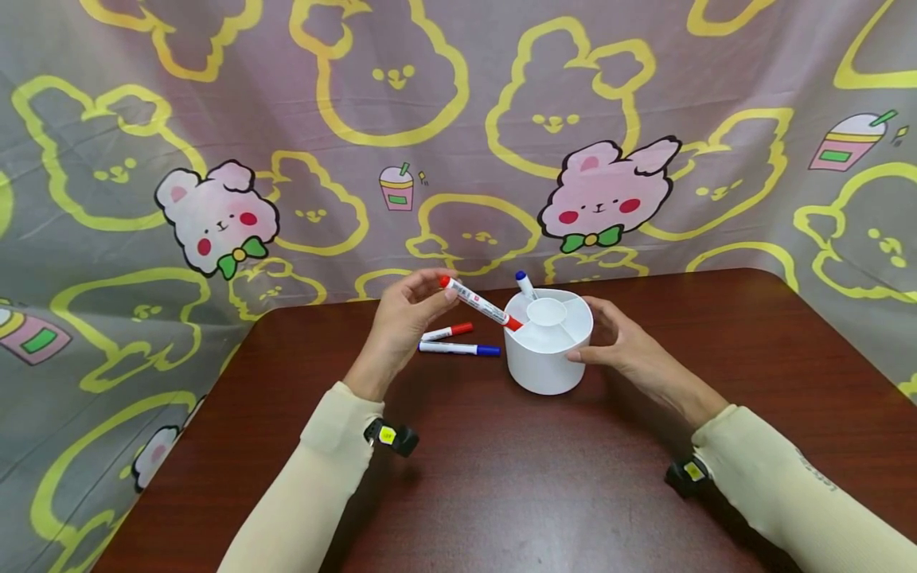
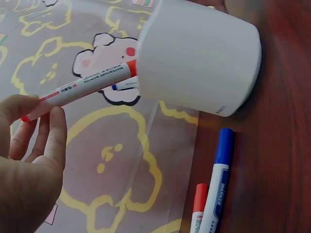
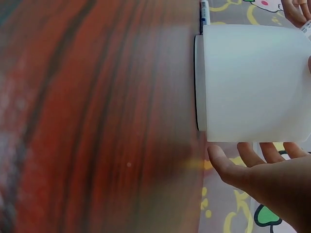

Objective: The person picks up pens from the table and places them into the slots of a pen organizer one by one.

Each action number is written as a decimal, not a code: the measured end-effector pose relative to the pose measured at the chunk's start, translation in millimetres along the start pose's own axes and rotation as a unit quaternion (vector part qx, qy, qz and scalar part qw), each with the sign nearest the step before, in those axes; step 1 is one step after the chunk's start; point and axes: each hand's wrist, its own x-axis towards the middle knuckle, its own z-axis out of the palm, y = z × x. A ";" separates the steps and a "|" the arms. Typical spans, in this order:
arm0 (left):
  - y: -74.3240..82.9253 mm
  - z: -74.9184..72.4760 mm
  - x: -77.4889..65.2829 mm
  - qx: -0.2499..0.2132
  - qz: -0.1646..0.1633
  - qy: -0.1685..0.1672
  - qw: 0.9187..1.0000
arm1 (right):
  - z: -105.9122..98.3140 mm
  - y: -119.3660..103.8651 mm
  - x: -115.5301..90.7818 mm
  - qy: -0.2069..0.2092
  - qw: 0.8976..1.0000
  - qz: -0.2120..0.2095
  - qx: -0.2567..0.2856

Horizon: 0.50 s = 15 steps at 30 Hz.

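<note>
My left hand (image 1: 414,312) pinches a red whiteboard marker (image 2: 85,86) near one end, between thumb and fingers. The marker slants down to the right, its red lower end at the left rim of a white pen holder (image 1: 546,366). This round holder has several compartments about a central ring, and a blue-capped marker (image 1: 526,285) leans in a rear one. My right hand (image 1: 630,346) grips the holder's right side, thumb at the front and fingers partly hidden behind it. Left of the holder, a blue marker (image 1: 458,348) and another red marker (image 1: 450,332) lie on the table.
The dark brown wooden table (image 1: 487,477) carries the holder and loose markers. Behind its far edge hangs a grey-pink curtain (image 1: 458,167) printed with cartoon rabbits. Each wrist wears a black strap with a small device, such as the left wrist device (image 1: 390,436).
</note>
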 end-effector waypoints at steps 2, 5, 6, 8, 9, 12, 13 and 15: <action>-1.7 2.0 0.0 0.003 -0.001 -0.011 1.000 | 0.1 0.1 0.0 0.000 1.000 0.000 0.000; -3.1 5.3 0.3 -0.012 0.001 -0.025 1.000 | 0.2 0.2 0.0 -0.001 1.000 0.000 0.001; -3.3 6.2 0.5 -0.015 0.002 -0.030 0.999 | 0.3 0.3 0.0 -0.001 1.000 -0.001 0.001; -3.6 7.9 0.7 -0.013 0.003 -0.041 0.999 | 0.5 0.4 0.1 -0.002 1.000 -0.003 0.002; -3.6 8.7 0.8 -0.006 0.004 -0.046 0.999 | 0.7 0.3 0.1 -0.002 1.000 -0.003 0.003; -3.8 10.8 1.2 0.023 0.003 -0.058 0.998 | 1.1 0.3 0.3 0.000 1.000 -0.005 0.007; -3.9 11.5 1.3 0.035 0.002 -0.060 0.998 | 1.4 0.2 0.4 0.000 1.000 -0.005 0.009; -4.2 13.0 1.3 0.056 0.003 -0.064 0.996 | 1.5 0.1 0.5 0.000 1.000 -0.006 0.012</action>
